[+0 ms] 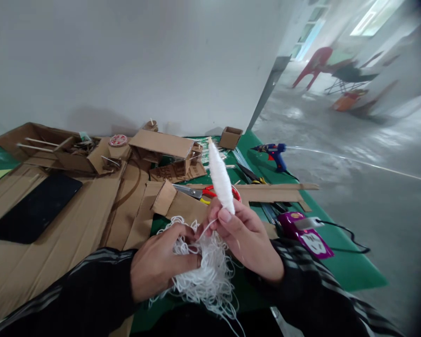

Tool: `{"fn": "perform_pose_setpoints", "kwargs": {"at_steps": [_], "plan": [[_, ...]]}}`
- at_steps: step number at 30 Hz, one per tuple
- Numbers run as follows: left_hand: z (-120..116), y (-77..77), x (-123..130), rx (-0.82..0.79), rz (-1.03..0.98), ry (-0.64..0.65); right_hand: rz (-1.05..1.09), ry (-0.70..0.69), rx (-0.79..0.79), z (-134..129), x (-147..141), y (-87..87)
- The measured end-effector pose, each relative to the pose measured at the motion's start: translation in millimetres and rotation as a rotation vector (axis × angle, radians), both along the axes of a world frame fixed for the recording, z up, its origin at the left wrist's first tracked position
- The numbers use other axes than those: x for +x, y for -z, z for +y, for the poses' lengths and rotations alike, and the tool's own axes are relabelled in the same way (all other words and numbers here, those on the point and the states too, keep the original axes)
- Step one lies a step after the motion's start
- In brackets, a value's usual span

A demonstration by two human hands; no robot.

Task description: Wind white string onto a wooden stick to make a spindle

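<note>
My right hand (250, 234) pinches the lower end of a white string-wound spindle (220, 178), which points upward with a pale tip at its top. A single strand runs from the spindle down to my left hand (164, 257). My left fingers are curled into a loose, tangled heap of white string (206, 276), which lies below both hands at the table's near side. Behind the spindle, red-handled scissors (192, 191) rest on cardboard, partly covered by my right hand.
Cardboard boxes (163, 142) line the wall at the back. A black tablet-like slab (35, 206) lies on cardboard at left. To the right are a blue glue gun (275, 153) with its cable, black-handled pliers (251, 175) and a purple packet (305, 236) under a power plug.
</note>
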State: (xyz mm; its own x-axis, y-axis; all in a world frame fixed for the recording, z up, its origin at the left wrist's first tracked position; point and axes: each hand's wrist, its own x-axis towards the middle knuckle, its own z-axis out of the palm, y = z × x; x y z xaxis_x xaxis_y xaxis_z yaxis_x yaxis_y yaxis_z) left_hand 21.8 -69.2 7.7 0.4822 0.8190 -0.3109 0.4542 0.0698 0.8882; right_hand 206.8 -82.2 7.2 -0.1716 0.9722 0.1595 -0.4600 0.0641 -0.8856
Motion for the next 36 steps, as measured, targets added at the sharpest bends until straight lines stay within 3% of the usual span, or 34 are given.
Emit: {"fn": "perform_pose_setpoints", "kwargs": {"at_steps": [4,7,11,15,20,28,32,36], "plan": [[-1,-6.5,0,0.026,0.116,-0.021,-0.195,0.067,0.106,-7,-2,3.6],[-2,-2.0,-3,0.124,0.158,0.002,-0.324,0.164,0.21,-13,-5,9.4],[-4,16.5,-9,0.405,0.102,0.095,-0.297,0.228,0.252,-17,-12,17.9],[-7,29.1,-10,0.706,0.03,0.098,-0.25,0.233,0.219,-20,-19,23.5],[-9,30.5,-10,0.81,0.005,0.125,-0.268,0.26,0.198,-24,-23,26.0],[-8,37.3,-11,0.753,0.004,0.031,-0.344,0.257,0.245,-26,-23,24.2],[-9,33.3,-8,0.666,-0.043,-0.029,-0.294,0.192,0.188,-27,-22,24.0],[-7,23.0,-7,0.573,-0.065,0.073,-0.29,0.22,0.122,-26,-22,23.1]]}}
